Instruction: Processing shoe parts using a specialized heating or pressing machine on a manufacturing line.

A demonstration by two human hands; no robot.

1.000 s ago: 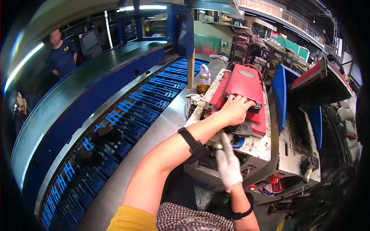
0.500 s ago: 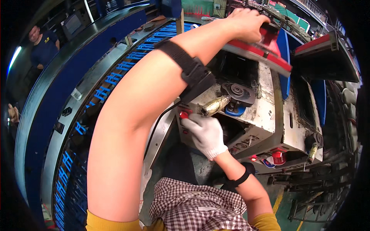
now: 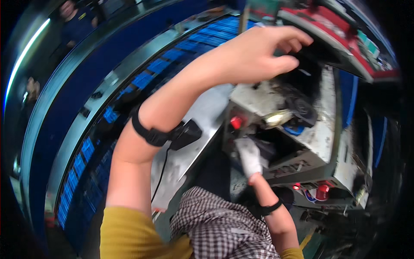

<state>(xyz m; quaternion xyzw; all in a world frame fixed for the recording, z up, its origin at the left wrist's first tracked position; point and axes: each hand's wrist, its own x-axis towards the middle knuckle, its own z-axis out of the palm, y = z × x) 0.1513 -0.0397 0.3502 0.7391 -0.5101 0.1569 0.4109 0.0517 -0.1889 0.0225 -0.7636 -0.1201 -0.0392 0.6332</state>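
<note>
My left hand (image 3: 258,52) is raised high, its fingers curled against the lower edge of the lifted red cover (image 3: 332,32) of a white machine (image 3: 323,129). A black strap with a small box and cable (image 3: 172,136) sits on that forearm. My right hand (image 3: 249,155), in a white glove, reaches into the dark opening in the machine's front, just below a red button (image 3: 236,122). Its fingertips are hidden inside. A brass-coloured cylinder (image 3: 276,117) and a blue part (image 3: 295,129) lie in the open top of the machine.
A long blue conveyor (image 3: 108,116) with a grey metal rail (image 3: 86,125) curves along my left. A person in a dark shirt (image 3: 73,17) stands beyond it at the top left. More red buttons (image 3: 321,192) sit low on the machine's front.
The view has dropped closer to the machine. My left hand has pushed the red cover up from flat to raised. My gloved right hand has gone further into the front opening.
</note>
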